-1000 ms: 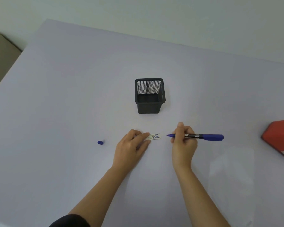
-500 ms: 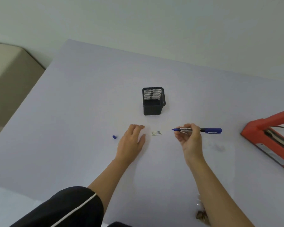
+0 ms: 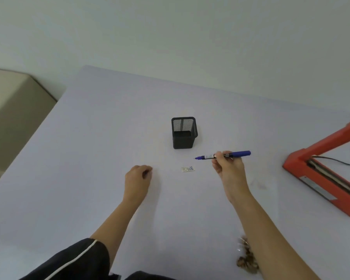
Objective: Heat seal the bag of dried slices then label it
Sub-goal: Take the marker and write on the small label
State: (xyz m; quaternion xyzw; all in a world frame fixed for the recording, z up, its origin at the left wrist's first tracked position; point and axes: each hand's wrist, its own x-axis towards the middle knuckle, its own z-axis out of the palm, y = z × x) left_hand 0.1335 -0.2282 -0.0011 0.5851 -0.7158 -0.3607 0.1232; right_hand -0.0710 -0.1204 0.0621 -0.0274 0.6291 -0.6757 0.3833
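This looks like a plain work room or a small office, set up for packing things. A big, flat, pale lilac table (image 3: 89,178) fills most of the view. Behind it is a bare, pale wall (image 3: 170,37) with nothing hung on it. A square black wire-mesh pen pot (image 3: 183,138) stands in the middle of the table. On the right sits a red metal heat sealer (image 3: 295,164) with its long arm lifted up. A blue marker pen (image 3: 240,153) and a small white paper label (image 3: 188,169) with writing on it are near the pot. A beige box-shaped cabinet (image 3: 12,110) stands at the left, beside the table.
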